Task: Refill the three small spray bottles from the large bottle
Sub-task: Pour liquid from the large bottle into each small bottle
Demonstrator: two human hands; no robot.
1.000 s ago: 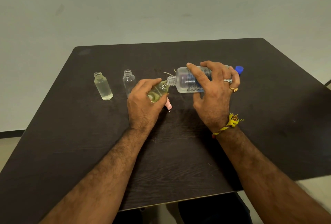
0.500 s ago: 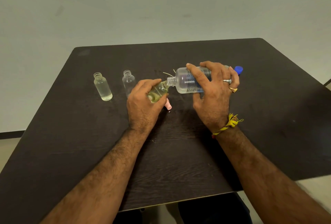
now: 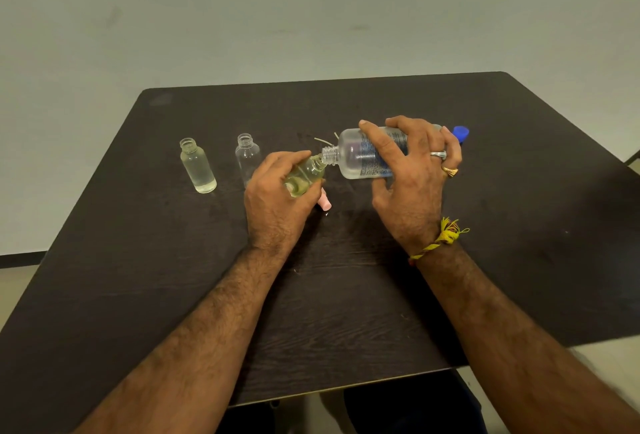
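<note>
Your left hand point(image 3: 277, 198) grips a tilted small spray bottle point(image 3: 306, 173) above the dark surface point(image 3: 346, 312); a pink cap point(image 3: 325, 203) lies just beneath it. Your right hand point(image 3: 414, 184) clasps the large bottle point(image 3: 360, 156) — held nearly horizontal, its threaded neck touching the small bottle's mouth. Farther left stand two uncapped small bottles — an empty bottle point(image 3: 248, 156) and a part-filled bottle point(image 3: 198, 165). A blue cap point(image 3: 461, 132) lies beyond your right hand.

You held the large bottle point(image 3: 367, 156) tipped sideways, its open neck touching the mouth of a tilted small bottle point(image 3: 306, 173). Two uncapped small bottles point(image 3: 198, 165) point(image 3: 248, 156) stood upright to the left.
</note>
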